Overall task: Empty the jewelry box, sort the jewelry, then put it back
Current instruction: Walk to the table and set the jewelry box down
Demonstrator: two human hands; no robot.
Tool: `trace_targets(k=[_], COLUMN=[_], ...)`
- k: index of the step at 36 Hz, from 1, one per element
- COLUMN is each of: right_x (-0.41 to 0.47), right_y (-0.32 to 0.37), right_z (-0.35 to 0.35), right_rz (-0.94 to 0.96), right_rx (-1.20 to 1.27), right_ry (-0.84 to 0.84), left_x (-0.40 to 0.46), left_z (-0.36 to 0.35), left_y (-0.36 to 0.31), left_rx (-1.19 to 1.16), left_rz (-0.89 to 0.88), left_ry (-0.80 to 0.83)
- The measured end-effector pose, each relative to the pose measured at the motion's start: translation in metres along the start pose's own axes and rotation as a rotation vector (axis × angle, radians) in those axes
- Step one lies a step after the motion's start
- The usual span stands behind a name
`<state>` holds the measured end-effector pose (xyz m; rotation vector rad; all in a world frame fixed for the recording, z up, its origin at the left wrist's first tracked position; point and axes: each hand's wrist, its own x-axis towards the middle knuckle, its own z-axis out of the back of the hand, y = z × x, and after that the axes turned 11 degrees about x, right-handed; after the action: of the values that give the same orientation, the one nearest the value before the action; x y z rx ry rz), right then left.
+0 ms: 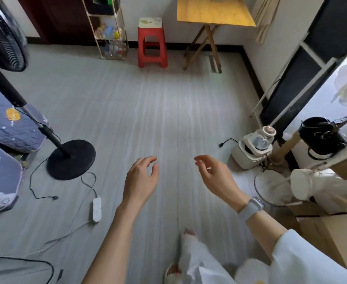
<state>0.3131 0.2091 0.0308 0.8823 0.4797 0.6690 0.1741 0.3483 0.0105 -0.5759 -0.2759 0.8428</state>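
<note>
Both hands empty. Left hand [141, 177] out in front, fingers loosely curled, holding nothing. Right hand [215, 177] level with it, fingers relaxed and slightly curled, also nothing in it; watch [250, 208] on that wrist. Both hang over bare floor [127, 109], well apart from each other, touching nothing.

Jewelry box: not in view. No jewelry visible either. So there's no direction from either hand to it and no long axis to read; neither hand is the nearer one as far as I can tell.

Outward from the hands:
- Power strip [97, 209] with cord on the floor, left and near.
- Fan [71, 158] base further left, bedding [8, 119] beyond it.
- Kettle [254, 148] on the floor to the right, cartons [332, 232] and a black bag [322, 138] past that.
- Far wall: red stool [152, 44], folding surface [213, 13] with its top mostly out of frame, wire rack [111, 27].

Judgement: task not started, person standing, feet visible at the bottom. Next move likely means finding the box first. The surface ahead is a candidate, but that's a guess; what sits on it is cropped out.
</note>
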Motion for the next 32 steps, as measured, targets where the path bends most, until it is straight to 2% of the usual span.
trace_targets(k=[11, 20, 32], right_x=[0.228, 0.418, 0.656], right_y=[0.010, 0.039, 0.058], right_z=[0.006, 0.019, -0.006], right_rz=[0.020, 0.116, 0.147], right_rx=[0.022, -0.017, -0.067], right_ry=[0.000, -0.003, 0.030], left_x=[0.219, 0.400, 0.640], left_z=[-0.007, 0.000, -0.012], left_y=[-0.004, -0.028, 0.006], left_rx=[0.045, 0.057, 0.087], left_rz=[0.018, 0.058, 0.102], left_ry=[-0.023, -0.059, -0.012])
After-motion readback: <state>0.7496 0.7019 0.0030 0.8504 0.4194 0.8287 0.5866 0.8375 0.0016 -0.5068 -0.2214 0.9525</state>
